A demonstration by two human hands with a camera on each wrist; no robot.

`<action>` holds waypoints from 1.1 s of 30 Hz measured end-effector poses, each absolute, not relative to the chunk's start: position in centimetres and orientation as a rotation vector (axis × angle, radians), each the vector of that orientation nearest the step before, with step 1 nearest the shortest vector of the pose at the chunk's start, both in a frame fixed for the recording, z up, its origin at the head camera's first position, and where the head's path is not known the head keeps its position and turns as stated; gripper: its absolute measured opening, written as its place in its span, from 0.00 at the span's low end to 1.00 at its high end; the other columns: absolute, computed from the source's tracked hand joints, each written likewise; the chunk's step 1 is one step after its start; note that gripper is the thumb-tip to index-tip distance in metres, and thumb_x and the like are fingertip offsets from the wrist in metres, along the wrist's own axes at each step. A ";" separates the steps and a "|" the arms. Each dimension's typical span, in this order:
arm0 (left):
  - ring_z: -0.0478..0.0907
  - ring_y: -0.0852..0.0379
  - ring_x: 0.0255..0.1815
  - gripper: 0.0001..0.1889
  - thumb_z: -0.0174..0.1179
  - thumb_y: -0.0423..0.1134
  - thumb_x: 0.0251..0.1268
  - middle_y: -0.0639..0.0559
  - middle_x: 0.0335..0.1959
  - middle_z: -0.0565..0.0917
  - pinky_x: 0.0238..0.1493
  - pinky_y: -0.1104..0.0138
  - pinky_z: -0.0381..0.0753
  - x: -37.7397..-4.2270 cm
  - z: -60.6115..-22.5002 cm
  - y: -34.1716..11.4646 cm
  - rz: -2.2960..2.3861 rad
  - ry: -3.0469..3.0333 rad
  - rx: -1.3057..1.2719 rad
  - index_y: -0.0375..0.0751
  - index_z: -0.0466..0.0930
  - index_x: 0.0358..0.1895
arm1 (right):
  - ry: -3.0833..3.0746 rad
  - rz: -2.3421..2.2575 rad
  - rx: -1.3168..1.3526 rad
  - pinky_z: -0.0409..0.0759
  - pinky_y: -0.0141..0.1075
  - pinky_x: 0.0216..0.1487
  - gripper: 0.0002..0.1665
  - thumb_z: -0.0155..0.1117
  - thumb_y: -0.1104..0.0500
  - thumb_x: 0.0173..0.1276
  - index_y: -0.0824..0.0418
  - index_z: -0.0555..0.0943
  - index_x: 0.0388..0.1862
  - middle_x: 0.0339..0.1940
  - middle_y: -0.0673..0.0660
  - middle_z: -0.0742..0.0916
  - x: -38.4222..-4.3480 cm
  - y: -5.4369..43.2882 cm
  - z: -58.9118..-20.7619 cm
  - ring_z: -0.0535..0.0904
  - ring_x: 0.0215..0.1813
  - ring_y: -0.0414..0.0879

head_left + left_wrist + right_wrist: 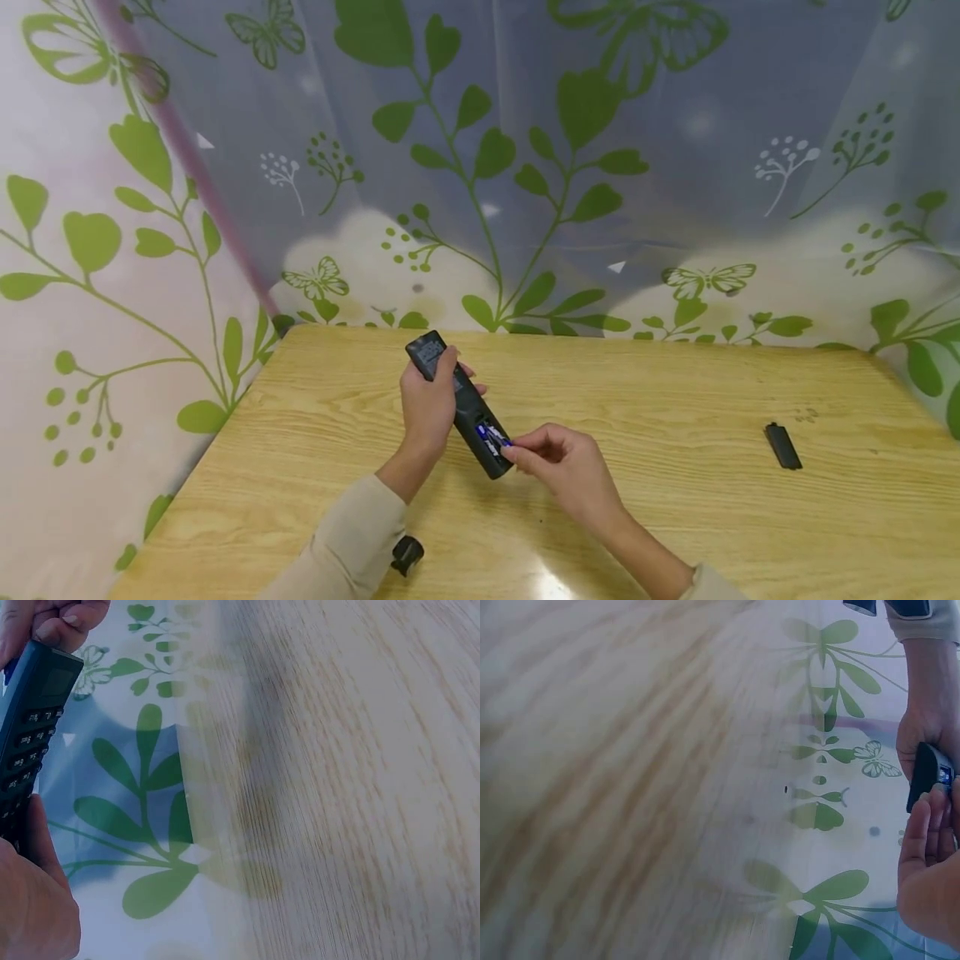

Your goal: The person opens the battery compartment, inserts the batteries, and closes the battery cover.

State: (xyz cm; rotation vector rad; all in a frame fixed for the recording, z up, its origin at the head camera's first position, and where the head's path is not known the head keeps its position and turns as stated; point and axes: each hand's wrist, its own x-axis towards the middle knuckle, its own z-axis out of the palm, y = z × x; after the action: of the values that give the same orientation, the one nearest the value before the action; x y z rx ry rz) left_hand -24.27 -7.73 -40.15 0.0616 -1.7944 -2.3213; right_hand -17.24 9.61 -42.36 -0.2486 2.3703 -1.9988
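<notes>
My left hand grips a black remote control, its back turned up and tilted in the head view. The battery compartment at its lower end lies uncovered, with blue-and-white batteries showing inside. At that end, the thumb and fingers of my right hand pinch the end of a blue battery. The left wrist view shows the keypad side of the remote, with right fingertips behind its top end. In the right wrist view my right hand partly hides the remote's end.
A small black battery cover lies on the wooden table, off to the right. A black device is at the left sleeve. Behind the table hangs a curtain printed with green leaves and butterflies.
</notes>
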 end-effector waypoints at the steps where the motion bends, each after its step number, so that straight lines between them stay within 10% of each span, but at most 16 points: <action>1: 0.84 0.45 0.24 0.14 0.53 0.43 0.72 0.38 0.32 0.79 0.31 0.53 0.86 -24.3 -40.1 -7.7 -2.331 -1.785 0.068 0.35 0.69 0.49 | 2.379 -2.006 -0.255 0.84 0.40 0.35 0.09 0.73 0.55 0.58 0.60 0.85 0.32 0.33 0.55 0.85 -17.2 9.6 -42.4 0.82 0.33 0.51; 18: 0.83 0.46 0.22 0.14 0.53 0.42 0.72 0.39 0.30 0.79 0.31 0.54 0.86 -24.2 -39.5 -7.3 -2.359 -1.736 0.043 0.34 0.68 0.49 | 2.127 -2.037 -0.290 0.86 0.41 0.39 0.23 0.68 0.56 0.64 0.73 0.79 0.50 0.37 0.62 0.86 -18.0 10.1 -43.2 0.84 0.36 0.52; 33: 0.83 0.46 0.22 0.13 0.52 0.42 0.73 0.39 0.30 0.79 0.31 0.54 0.86 -24.1 -39.5 -7.2 -2.341 -1.734 0.035 0.35 0.68 0.48 | 1.907 -2.096 -0.064 0.85 0.36 0.40 0.24 0.69 0.55 0.64 0.75 0.78 0.47 0.32 0.60 0.86 -17.8 9.7 -42.7 0.84 0.33 0.46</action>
State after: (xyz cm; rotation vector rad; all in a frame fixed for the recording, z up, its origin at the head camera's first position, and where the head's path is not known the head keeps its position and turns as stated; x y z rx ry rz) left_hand -24.12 -7.25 -39.48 0.0349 -1.7344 -2.3407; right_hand -17.81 9.68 -42.66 -0.0643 1.9074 -2.0960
